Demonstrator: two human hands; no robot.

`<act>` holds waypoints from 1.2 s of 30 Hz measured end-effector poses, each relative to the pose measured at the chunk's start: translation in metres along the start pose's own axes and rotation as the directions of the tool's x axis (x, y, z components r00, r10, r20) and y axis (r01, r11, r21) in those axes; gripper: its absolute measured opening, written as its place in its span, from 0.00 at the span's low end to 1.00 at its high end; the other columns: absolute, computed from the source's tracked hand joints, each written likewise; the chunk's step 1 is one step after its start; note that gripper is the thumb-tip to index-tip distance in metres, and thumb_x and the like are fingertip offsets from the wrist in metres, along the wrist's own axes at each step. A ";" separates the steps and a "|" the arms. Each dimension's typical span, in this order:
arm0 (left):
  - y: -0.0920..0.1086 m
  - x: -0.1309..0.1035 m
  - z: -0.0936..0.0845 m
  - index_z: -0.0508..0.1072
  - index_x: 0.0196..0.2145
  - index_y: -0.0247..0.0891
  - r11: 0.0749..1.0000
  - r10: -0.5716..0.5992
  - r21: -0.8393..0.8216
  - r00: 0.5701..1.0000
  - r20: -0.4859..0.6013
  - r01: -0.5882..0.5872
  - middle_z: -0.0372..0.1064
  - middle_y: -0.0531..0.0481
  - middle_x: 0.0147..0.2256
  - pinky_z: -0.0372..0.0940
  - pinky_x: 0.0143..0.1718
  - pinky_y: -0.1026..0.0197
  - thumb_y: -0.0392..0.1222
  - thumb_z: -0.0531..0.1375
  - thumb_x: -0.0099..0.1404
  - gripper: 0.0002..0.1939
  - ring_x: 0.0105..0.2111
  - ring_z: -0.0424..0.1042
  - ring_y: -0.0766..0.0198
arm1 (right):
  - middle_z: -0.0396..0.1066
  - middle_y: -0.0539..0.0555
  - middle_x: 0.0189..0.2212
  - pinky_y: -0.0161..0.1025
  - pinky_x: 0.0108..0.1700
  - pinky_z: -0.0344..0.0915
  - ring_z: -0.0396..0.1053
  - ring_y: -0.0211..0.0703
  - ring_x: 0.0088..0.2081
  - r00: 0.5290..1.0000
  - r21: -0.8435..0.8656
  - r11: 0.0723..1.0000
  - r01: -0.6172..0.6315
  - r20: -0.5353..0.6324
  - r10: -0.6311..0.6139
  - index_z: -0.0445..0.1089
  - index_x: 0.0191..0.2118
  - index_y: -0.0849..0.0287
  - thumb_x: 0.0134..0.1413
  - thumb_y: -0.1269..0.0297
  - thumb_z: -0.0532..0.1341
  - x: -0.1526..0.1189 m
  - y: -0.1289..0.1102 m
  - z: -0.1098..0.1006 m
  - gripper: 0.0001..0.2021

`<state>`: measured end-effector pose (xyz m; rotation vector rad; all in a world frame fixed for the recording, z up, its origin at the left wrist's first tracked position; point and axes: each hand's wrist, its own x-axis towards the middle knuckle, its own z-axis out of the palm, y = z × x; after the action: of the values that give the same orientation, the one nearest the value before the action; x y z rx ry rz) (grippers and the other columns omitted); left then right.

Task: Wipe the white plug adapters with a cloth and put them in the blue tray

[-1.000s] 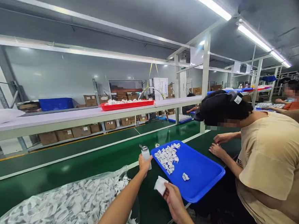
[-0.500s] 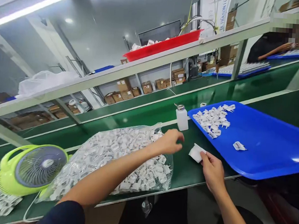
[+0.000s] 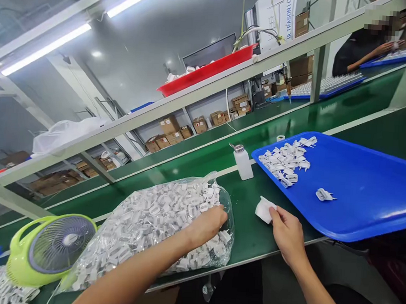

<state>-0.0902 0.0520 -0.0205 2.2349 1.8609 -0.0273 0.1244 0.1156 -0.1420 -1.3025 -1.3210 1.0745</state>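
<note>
A clear plastic bag (image 3: 143,212) full of small white plastic plug parts lies on the green bench. My left hand (image 3: 208,224) is at the bag's open right end, over the parts, fingers curled; whether it grips a part is hidden. My right hand (image 3: 288,232) pinches a folded white cloth (image 3: 264,210) just above the bench. To the right is a blue tray (image 3: 370,187) with a heap of white parts (image 3: 284,160) at its left end and a single white part (image 3: 325,195) apart from them.
A white pump bottle (image 3: 243,162) stands between bag and tray. At the left are a green fan (image 3: 53,250) and more loose white parts (image 3: 4,288). Above runs a shelf with a red tray (image 3: 208,70). Another person (image 3: 356,51) works at the far right.
My left hand has moved left and down, from beside the bottle to the bag's parts. My right hand still holds the cloth in nearly the same place. The camera view has tilted slightly.
</note>
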 end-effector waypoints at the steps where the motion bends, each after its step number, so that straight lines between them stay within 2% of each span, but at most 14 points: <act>1: 0.002 0.001 0.002 0.67 0.28 0.40 0.999 -0.031 -0.040 0.998 -0.057 0.029 0.67 0.49 0.33 0.65 0.36 0.60 0.24 0.53 0.60 0.12 0.31 0.66 0.61 | 0.54 0.43 0.20 0.35 0.27 0.48 0.54 0.36 0.24 1.000 0.002 1.000 0.009 0.003 -0.009 0.66 0.25 0.57 0.64 0.50 0.57 0.000 0.000 0.000 0.20; 3: 0.010 0.004 0.011 0.71 0.36 0.40 0.987 -0.117 -0.134 0.973 -0.198 0.092 0.70 0.46 0.39 0.67 0.42 0.59 0.24 0.52 0.62 0.14 0.38 0.70 0.59 | 0.55 0.43 0.20 0.35 0.27 0.50 0.56 0.36 0.24 1.000 0.006 1.000 0.028 0.006 -0.028 0.67 0.26 0.58 0.65 0.49 0.58 0.000 -0.001 0.000 0.20; 6: 0.035 0.013 0.040 0.69 0.48 0.40 0.937 -0.277 -0.310 0.883 -0.378 0.161 0.71 0.43 0.45 0.67 0.48 0.57 0.26 0.50 0.66 0.18 0.44 0.72 0.58 | 0.58 0.43 0.20 0.35 0.28 0.55 0.59 0.36 0.24 0.998 0.003 0.998 0.059 0.006 -0.059 0.67 0.28 0.59 0.67 0.48 0.57 0.001 -0.002 0.000 0.21; 8: 0.053 0.020 0.065 0.69 0.50 0.41 0.888 -0.368 -0.425 0.827 -0.425 0.177 0.73 0.44 0.44 0.69 0.47 0.56 0.29 0.52 0.68 0.16 0.43 0.74 0.58 | 0.59 0.43 0.21 0.35 0.28 0.57 0.60 0.36 0.24 0.997 -0.006 0.997 0.083 0.011 -0.083 0.68 0.28 0.59 0.68 0.48 0.57 0.002 -0.003 0.000 0.22; 11: 0.071 0.026 0.092 0.72 0.46 0.41 0.832 -0.439 -0.525 0.791 -0.427 0.179 0.75 0.44 0.40 0.69 0.45 0.52 0.31 0.56 0.67 0.12 0.41 0.74 0.55 | 0.60 0.43 0.20 0.35 0.28 0.59 0.61 0.35 0.23 0.993 -0.026 0.993 0.114 0.018 -0.114 0.67 0.28 0.59 0.68 0.48 0.57 0.002 -0.003 0.000 0.22; 13: 0.073 0.025 0.099 0.74 0.46 0.40 0.820 -0.443 -0.548 0.790 -0.425 0.165 0.76 0.43 0.43 0.68 0.48 0.50 0.30 0.57 0.65 0.13 0.43 0.73 0.53 | 0.60 0.43 0.21 0.35 0.28 0.60 0.62 0.35 0.23 0.990 -0.036 0.990 0.136 0.026 -0.135 0.67 0.28 0.59 0.69 0.48 0.56 0.001 -0.003 0.000 0.22; 15: 0.069 0.021 0.100 0.73 0.52 0.39 0.817 -0.428 -0.559 0.799 -0.422 0.142 0.74 0.41 0.49 0.67 0.50 0.51 0.30 0.59 0.64 0.19 0.45 0.73 0.54 | 0.64 0.44 0.22 0.35 0.29 0.62 0.64 0.36 0.25 0.986 -0.038 0.986 0.164 0.044 -0.162 0.69 0.30 0.60 0.69 0.48 0.56 0.000 -0.003 0.000 0.22; 18: 0.064 0.017 0.096 0.68 0.59 0.38 0.813 -0.412 -0.568 0.814 -0.410 0.125 0.72 0.40 0.51 0.69 0.42 0.55 0.33 0.63 0.62 0.27 0.39 0.72 0.56 | 0.71 0.47 0.27 0.37 0.31 0.66 0.69 0.38 0.28 0.972 -0.035 0.975 0.220 0.089 -0.216 0.74 0.37 0.61 0.70 0.50 0.55 -0.001 -0.004 0.000 0.20; 21: 0.063 0.019 0.095 0.72 0.54 0.38 0.825 -0.394 -0.554 0.815 -0.425 0.110 0.73 0.42 0.46 0.68 0.42 0.54 0.35 0.64 0.62 0.21 0.39 0.71 0.55 | 0.77 0.52 0.37 0.42 0.40 0.70 0.74 0.41 0.37 0.940 -0.039 0.949 0.312 0.161 -0.302 0.76 0.42 0.60 0.71 0.57 0.55 -0.003 -0.008 0.002 0.15; 23: 0.064 0.022 0.096 0.74 0.48 0.39 0.839 -0.367 -0.538 0.814 -0.449 0.081 0.74 0.44 0.43 0.66 0.45 0.53 0.32 0.61 0.63 0.16 0.42 0.71 0.54 | 0.78 0.54 0.43 0.47 0.49 0.70 0.74 0.44 0.45 0.897 -0.054 0.918 0.394 0.240 -0.371 0.77 0.43 0.58 0.70 0.63 0.56 -0.004 -0.011 0.003 0.12; 25: 0.065 0.026 0.098 0.75 0.45 0.40 0.845 -0.347 -0.532 0.812 -0.469 0.054 0.74 0.45 0.41 0.65 0.46 0.55 0.26 0.58 0.62 0.16 0.43 0.72 0.55 | 0.79 0.55 0.46 0.51 0.54 0.68 0.72 0.47 0.49 0.836 -0.071 0.874 0.480 0.339 -0.432 0.79 0.45 0.55 0.68 0.68 0.55 -0.006 -0.014 0.004 0.13; 29: 0.062 0.029 0.101 0.73 0.35 0.40 0.837 -0.362 -0.545 0.800 -0.479 0.051 0.74 0.47 0.35 0.65 0.41 0.57 0.23 0.57 0.59 0.13 0.38 0.72 0.57 | 0.77 0.53 0.52 0.50 0.54 0.69 0.67 0.50 0.50 0.710 -0.098 0.784 0.613 0.505 -0.491 0.76 0.54 0.50 0.69 0.70 0.51 -0.012 -0.015 0.000 0.19; 33: 0.058 0.030 0.104 0.69 0.29 0.41 0.832 -0.371 -0.552 0.803 -0.466 0.064 0.72 0.51 0.31 0.63 0.37 0.59 0.23 0.57 0.57 0.13 0.34 0.71 0.59 | 0.73 0.59 0.57 0.54 0.52 0.69 0.65 0.53 0.52 0.661 -0.168 0.716 0.677 0.567 -0.492 0.64 0.66 0.53 0.70 0.72 0.50 -0.016 -0.009 -0.008 0.23; 36: 0.056 0.031 0.105 0.67 0.28 0.42 0.832 -0.373 -0.550 0.808 -0.457 0.073 0.71 0.51 0.31 0.63 0.37 0.59 0.22 0.56 0.56 0.13 0.33 0.71 0.58 | 0.71 0.61 0.60 0.56 0.50 0.68 0.65 0.56 0.54 0.629 -0.225 0.654 0.722 0.609 -0.484 0.60 0.69 0.54 0.70 0.71 0.49 -0.021 -0.005 -0.017 0.24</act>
<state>-0.0156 0.0524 -0.1180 1.7249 2.0667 1.0552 0.1396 0.0935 -0.1352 -0.7291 -2.3313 0.6106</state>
